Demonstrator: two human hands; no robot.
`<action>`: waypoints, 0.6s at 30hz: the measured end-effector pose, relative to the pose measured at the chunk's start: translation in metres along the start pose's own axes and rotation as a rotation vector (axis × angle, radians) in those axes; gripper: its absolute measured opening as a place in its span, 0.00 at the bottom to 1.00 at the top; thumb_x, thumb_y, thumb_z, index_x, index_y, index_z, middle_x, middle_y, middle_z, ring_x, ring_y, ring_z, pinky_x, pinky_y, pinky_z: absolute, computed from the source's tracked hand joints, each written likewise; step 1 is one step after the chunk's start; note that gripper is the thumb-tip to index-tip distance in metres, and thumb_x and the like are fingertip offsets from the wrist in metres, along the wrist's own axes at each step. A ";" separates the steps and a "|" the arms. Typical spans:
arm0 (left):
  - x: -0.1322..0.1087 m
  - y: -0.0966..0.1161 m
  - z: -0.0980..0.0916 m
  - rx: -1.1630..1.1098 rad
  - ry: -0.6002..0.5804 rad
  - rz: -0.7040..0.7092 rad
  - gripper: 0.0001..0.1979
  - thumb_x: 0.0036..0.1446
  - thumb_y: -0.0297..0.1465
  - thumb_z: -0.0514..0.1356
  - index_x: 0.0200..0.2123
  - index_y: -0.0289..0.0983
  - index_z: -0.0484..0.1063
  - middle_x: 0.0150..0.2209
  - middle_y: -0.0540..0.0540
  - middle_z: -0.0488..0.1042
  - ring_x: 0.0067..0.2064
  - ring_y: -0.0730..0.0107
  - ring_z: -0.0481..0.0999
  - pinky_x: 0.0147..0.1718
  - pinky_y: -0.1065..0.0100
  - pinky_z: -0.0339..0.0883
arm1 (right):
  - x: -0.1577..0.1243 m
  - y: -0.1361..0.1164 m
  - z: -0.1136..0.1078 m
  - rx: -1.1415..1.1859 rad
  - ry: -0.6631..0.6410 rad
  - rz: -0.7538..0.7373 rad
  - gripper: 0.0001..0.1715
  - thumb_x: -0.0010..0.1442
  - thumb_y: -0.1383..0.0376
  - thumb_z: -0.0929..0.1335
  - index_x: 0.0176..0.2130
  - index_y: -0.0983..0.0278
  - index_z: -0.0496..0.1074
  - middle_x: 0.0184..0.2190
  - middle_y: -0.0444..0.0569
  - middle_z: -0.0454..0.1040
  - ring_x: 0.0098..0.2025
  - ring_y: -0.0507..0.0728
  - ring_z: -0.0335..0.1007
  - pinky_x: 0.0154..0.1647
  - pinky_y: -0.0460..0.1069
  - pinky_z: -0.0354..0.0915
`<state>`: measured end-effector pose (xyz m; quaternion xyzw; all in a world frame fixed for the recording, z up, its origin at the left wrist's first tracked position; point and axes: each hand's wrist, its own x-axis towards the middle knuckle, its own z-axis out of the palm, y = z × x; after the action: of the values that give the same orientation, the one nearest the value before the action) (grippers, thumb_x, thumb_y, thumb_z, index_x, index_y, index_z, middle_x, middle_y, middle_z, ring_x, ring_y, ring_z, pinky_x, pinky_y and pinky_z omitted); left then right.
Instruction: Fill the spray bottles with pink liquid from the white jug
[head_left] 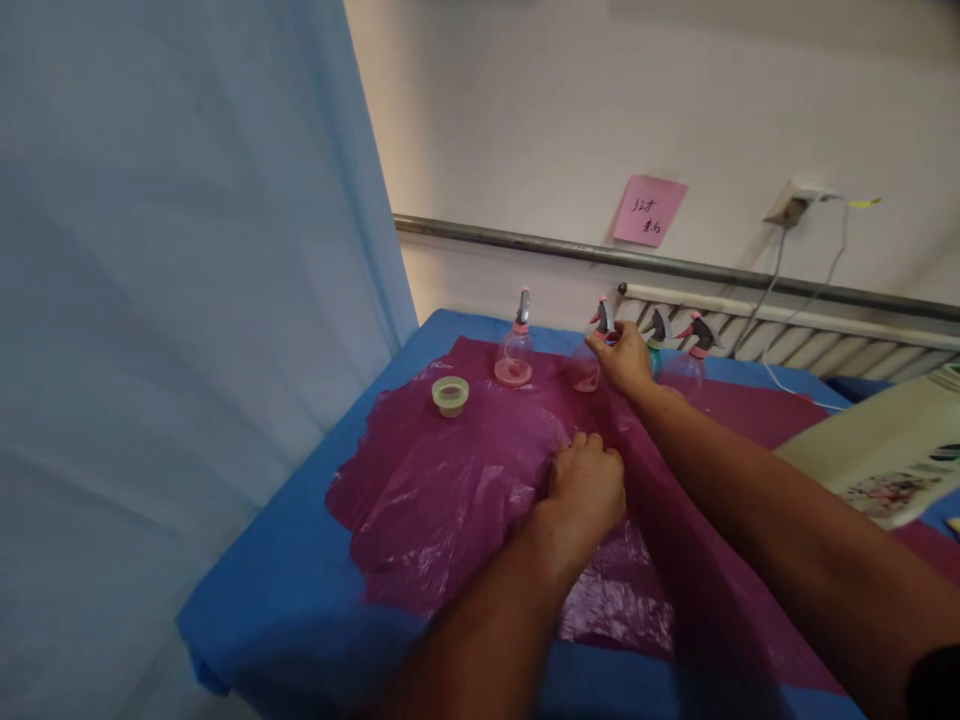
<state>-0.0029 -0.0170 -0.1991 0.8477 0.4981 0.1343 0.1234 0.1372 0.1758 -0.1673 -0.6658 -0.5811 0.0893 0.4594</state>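
Note:
My right hand [624, 358] is closed around the neck of a clear spray bottle [586, 370] with a grey and pink trigger head; a little pinkish liquid shows at its bottom. The bottle stands upright on a purple plastic sheet [427, 480]. Closer to me, my left hand [589, 480] rests on the sheet with its fingers curled in; what they hold, if anything, is hidden. Another clear spray bottle [514, 360] with pink at its base stands to the left. Just beyond my right hand are a green spray bottle [655, 350] and a pink-collared spray bottle [690, 368].
A pale green cup-like piece [450, 396] sits on the sheet's left part. A large cream jug [877, 445] lies at the right. Blue cloth [300, 570] covers the table, with a blue curtain [187, 250] on the left. A pipe [510, 238] and radiator [847, 338] line the wall.

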 end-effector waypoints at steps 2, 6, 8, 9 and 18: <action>-0.001 0.001 -0.003 0.026 -0.022 0.016 0.13 0.71 0.32 0.66 0.52 0.36 0.88 0.54 0.26 0.85 0.61 0.37 0.84 0.59 0.44 0.82 | -0.017 0.003 -0.013 0.061 0.011 -0.036 0.43 0.67 0.44 0.78 0.66 0.69 0.71 0.63 0.70 0.81 0.57 0.68 0.79 0.65 0.64 0.71; -0.003 0.005 -0.011 0.076 -0.054 0.014 0.15 0.72 0.31 0.65 0.55 0.35 0.88 0.56 0.27 0.86 0.61 0.38 0.85 0.59 0.47 0.82 | -0.089 0.022 -0.076 0.204 0.006 -0.173 0.43 0.70 0.38 0.75 0.71 0.59 0.70 0.66 0.64 0.81 0.63 0.72 0.80 0.65 0.68 0.75; -0.004 0.006 -0.015 0.089 -0.067 0.008 0.15 0.72 0.30 0.64 0.56 0.35 0.88 0.56 0.27 0.87 0.60 0.38 0.86 0.58 0.48 0.82 | -0.136 0.044 -0.122 0.197 -0.008 -0.187 0.38 0.68 0.39 0.77 0.67 0.53 0.75 0.63 0.59 0.83 0.60 0.72 0.83 0.64 0.69 0.76; -0.004 0.007 -0.017 0.097 -0.076 0.007 0.15 0.72 0.30 0.64 0.56 0.35 0.87 0.56 0.27 0.87 0.60 0.37 0.87 0.57 0.48 0.82 | -0.159 0.058 -0.146 0.143 -0.023 -0.182 0.35 0.69 0.39 0.77 0.67 0.50 0.76 0.62 0.58 0.84 0.57 0.72 0.84 0.63 0.69 0.77; -0.002 0.021 -0.033 0.235 -0.166 -0.030 0.19 0.75 0.28 0.57 0.61 0.32 0.82 0.63 0.23 0.83 0.64 0.32 0.85 0.60 0.40 0.81 | -0.276 0.225 -0.314 -0.455 0.036 0.040 0.46 0.71 0.32 0.66 0.62 0.66 0.81 0.59 0.71 0.86 0.63 0.82 0.84 0.68 0.78 0.76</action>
<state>0.0018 -0.0261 -0.1611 0.8570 0.5110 0.0026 0.0663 0.4127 -0.1980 -0.2667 -0.7650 -0.5647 -0.0469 0.3061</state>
